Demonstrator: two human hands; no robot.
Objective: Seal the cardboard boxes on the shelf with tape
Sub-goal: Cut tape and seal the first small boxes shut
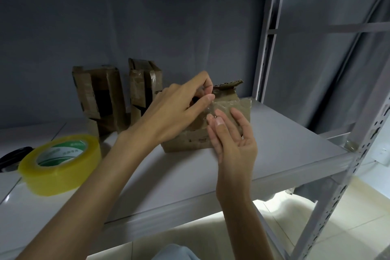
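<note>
Both forearms reach up from the bottom of the view to a small cardboard box [221, 120] lying on the grey metal shelf [274, 154], near its front edge and a little right of centre. Her left hand [179, 110] comes in from the left and sits over the box's top left corner, thumb and forefinger pinched shut on a piece of clear tape [228, 105]. That tape runs rightward from the pinch, its long axis lying across the top of the box toward the far right corner, where its free end looks already stuck down. The right hand [232, 141] stands in front of the box, palm turned toward her, its fingers [219, 124] loosely open and holding nothing, the tips touching the tape just below the pinch. So the tape lies between the two hands, and the right fingertips seem best placed to press it down along its length while the left keeps it taut. One torn flap [229, 85] sticks up behind. Off to the left on the shelf rests the yellow tape roll [61, 163], well apart from both hands, and two taped boxes [118, 95] stand upright at the back.
</note>
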